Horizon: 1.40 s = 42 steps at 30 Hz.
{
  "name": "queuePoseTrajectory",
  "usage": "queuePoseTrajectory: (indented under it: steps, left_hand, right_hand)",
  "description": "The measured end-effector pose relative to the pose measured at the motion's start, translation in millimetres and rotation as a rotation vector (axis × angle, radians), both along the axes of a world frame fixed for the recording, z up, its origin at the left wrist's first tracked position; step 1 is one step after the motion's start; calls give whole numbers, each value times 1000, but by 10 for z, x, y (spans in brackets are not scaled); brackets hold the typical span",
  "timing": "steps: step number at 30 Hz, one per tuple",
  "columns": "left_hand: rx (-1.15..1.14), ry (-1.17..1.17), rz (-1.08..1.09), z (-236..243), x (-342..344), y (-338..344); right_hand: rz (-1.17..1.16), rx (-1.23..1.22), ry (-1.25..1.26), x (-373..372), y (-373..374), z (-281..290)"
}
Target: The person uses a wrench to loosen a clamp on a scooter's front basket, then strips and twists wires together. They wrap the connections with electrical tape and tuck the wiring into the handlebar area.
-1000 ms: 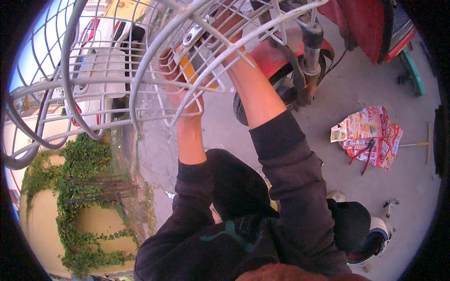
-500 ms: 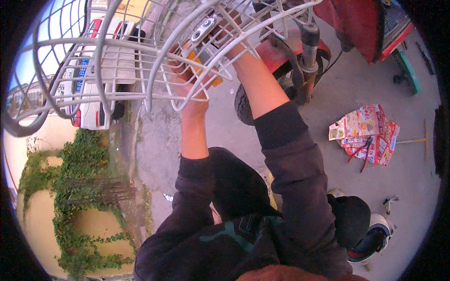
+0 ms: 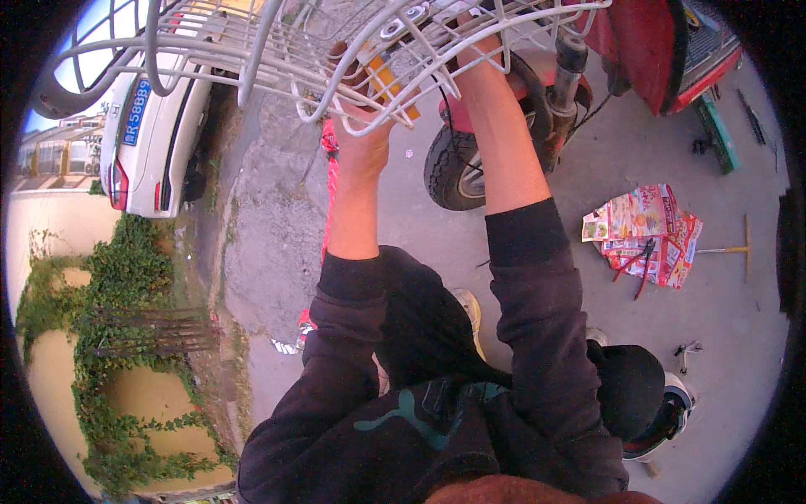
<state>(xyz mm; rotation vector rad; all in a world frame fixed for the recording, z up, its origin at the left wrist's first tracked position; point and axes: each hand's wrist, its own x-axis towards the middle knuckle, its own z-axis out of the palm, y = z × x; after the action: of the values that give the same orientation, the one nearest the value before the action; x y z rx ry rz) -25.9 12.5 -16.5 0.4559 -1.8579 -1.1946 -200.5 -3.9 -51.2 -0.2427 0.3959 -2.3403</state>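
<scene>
A white wire basket point(image 3: 277, 71) spans the top of the view, with both my hands reaching up to its right part. My left hand point(image 3: 365, 139) curls around the basket's lower rim, partly covered by the wires. My right hand point(image 3: 472, 59) is up behind the basket's right side, its fingers mostly hidden. Between the hands, seen through the wires, are a yellow flat piece point(image 3: 390, 86) and a silver metal part point(image 3: 393, 29) with round holes. Just beyond my right forearm stand a black tyre point(image 3: 449, 172) and a red fender point(image 3: 457, 111).
Pliers point(image 3: 646, 260) with red handles lie on printed leaflets point(image 3: 631, 217) to the right, beside a T-shaped tool point(image 3: 748, 248). A helmet point(image 3: 674, 412) rests lower right. At left are a white car point(image 3: 159, 143) and an ivy-covered wall point(image 3: 126, 277). A red strip point(image 3: 332, 189) shows behind my left forearm.
Both hands and the basket sit higher and farther right in the view; the surroundings have shifted too. The red strip behind my left forearm has come into sight.
</scene>
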Motion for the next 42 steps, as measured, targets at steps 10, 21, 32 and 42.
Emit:
queuePoseTrajectory:
  steps: [10, 21, 32, 42]
  left_hand:
    - [-92, 0, -12, -33, 1, -57]
    - [-106, 16, 2, -25, 28, -80]
    - [-171, -87, 138, -102, 139, -142]
    - [89, 42, -107, 11, 164, -335]
  right_hand:
    - [34, -13, -74, 59, 117, -31]
    - [56, -43, -136, 129, 233, -62]
    - [211, -235, -113, 433, 911, -185]
    - [-32, -135, -175, 716, 657, -243]
